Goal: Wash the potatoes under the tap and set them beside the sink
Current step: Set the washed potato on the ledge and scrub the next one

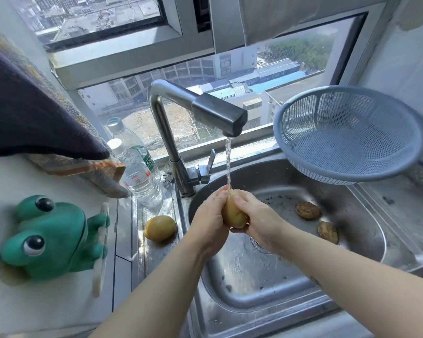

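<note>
Water runs from the steel tap (219, 113) onto a yellow potato (233, 213) held over the sink (291, 181). My left hand (209, 215) grips the potato from the left and my right hand (254, 219) grips it from the right and below. A clean yellow potato (160, 227) lies on the wet steel ledge left of the basin. Two dirty brown potatoes (307, 210) (327, 232) lie on the basin floor at the right.
A blue plastic colander (347, 132) leans on the sink's right rim. Two water bottles (138, 172) stand left of the tap. A green frog figure (51, 237) sits on the white counter at the left. A dark cloth (34, 111) hangs above it.
</note>
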Demonstrator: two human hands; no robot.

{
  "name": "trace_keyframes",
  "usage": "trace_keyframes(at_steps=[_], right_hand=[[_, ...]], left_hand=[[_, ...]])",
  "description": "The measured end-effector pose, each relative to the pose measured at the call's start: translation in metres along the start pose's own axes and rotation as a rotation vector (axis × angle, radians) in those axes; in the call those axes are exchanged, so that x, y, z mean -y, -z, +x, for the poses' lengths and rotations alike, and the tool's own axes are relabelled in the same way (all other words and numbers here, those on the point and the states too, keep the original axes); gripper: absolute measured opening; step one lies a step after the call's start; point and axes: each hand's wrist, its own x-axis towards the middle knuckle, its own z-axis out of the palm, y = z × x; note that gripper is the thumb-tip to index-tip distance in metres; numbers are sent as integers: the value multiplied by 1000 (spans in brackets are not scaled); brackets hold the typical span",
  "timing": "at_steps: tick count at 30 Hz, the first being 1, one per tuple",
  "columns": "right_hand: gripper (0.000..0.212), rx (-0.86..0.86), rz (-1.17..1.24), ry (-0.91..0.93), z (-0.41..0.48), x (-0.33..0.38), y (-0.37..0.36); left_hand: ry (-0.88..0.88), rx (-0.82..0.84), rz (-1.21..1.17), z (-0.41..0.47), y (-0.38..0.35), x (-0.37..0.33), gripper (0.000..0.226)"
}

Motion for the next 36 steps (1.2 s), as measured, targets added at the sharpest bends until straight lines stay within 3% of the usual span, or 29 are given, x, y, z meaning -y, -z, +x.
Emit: trace_keyframes(at_steps=[4,8,12,16,20,23,27,32,36], right_hand=[[31,30,-9,9,1,0,-3],[30,64,-132,68,1,0,-3],[31,82,-254,162,-6,-2,0],[32,9,-113,150,-5,-3,6],[24,8,6,104,-8,0,15],[24,35,-39,96,-9,1,17],[50,48,-185,132,-11,5,16],[47,17,-244,171,-10,3,11],[45,65,-183,131,-7,2,8]], left_hand=[[-28,104,41,-6,11,4,44],[-60,50,-21,-6,11,6,37],[-63,-15,-71,-8,1,6,14],[-32,21,-69,-11,-9,1,19],[63,166,1,-15,-1,-11,29],[98,256,77,-16,9,-18,33],[66,256,110,-15,9,-20,34],[15,168,99,-15,7,-15,35],[36,250,97,-22,18,-24,31]])
